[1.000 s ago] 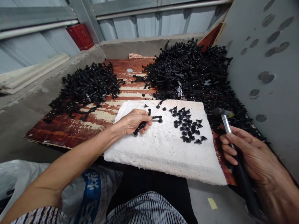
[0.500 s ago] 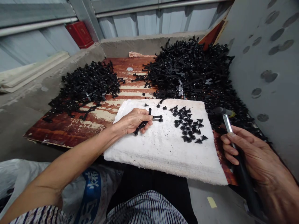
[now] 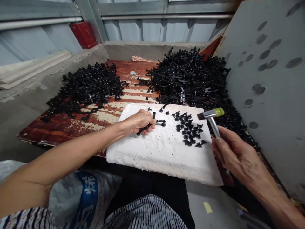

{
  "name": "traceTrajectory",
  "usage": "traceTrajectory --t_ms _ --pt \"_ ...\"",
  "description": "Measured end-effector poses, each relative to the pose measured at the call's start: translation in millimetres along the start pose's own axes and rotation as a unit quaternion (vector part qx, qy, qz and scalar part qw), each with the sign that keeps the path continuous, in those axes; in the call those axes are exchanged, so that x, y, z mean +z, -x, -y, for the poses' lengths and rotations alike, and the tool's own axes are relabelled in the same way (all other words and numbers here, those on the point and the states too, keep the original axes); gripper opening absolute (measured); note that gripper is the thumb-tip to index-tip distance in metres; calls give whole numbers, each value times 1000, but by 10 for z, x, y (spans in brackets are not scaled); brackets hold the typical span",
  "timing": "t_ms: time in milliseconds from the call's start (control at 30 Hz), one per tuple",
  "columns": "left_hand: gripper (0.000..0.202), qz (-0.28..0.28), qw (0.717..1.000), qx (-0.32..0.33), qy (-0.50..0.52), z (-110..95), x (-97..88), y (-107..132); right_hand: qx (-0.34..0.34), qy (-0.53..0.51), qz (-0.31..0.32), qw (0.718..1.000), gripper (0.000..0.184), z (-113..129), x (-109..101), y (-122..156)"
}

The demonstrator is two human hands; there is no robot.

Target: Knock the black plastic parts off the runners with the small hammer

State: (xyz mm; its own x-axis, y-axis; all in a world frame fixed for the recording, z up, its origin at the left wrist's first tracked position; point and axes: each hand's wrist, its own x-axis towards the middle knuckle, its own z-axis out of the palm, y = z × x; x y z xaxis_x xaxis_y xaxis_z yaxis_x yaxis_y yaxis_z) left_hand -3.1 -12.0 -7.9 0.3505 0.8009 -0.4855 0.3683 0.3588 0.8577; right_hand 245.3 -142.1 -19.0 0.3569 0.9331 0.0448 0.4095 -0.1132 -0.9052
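Note:
My left hand [image 3: 142,122] is closed around a black jointed linkage part [image 3: 160,123], whose thin arms stick out past the fingers just over a folded white towel [image 3: 143,156]. My right hand [image 3: 234,149] grips a small mallet [image 3: 211,114] by its handle; the metal head has one dark face and one yellow face. The mallet head is raised near the towel's right edge, apart from the linkage part. Between the hands, a cluster of small black round-headed plugs [image 3: 188,128] lies on the towel.
A large heap of black linkage parts [image 3: 188,76] stands at the back right, a smaller heap [image 3: 88,86] at the left, both on a worn red-brown board [image 3: 133,86]. A grey spotted panel [image 3: 267,82] rises on the right. A printed white sack [image 3: 64,197] sits below left.
My right hand has swung the mallet up and left toward the towel, turning its head into view. My left hand has stayed nearly in place with the linkage part.

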Motion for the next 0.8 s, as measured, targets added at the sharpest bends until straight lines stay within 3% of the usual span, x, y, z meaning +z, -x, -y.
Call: traceTrajectory --t_ms 100,233,433,567,700,800 --pt "27 -1 1000 -3 -18 -23 -6 -17 -130 55 26 990 34 175 185 10" --pt "21 -7 999 -9 -48 -34 -25 -73 -202 139 72 967 42 212 407 -65" --pt "18 12 997 22 -74 35 -76 -162 -349 276 87 891 52 157 429 -81" --pt "19 17 997 27 -74 41 -77 -167 -380 295 47 875 54 163 423 -63" --pt "19 19 997 33 -71 53 -91 -173 -372 351 89 855 51 190 432 -56" --pt "15 22 995 31 -87 85 -119 -195 -400 292 37 868 52 268 424 -9"
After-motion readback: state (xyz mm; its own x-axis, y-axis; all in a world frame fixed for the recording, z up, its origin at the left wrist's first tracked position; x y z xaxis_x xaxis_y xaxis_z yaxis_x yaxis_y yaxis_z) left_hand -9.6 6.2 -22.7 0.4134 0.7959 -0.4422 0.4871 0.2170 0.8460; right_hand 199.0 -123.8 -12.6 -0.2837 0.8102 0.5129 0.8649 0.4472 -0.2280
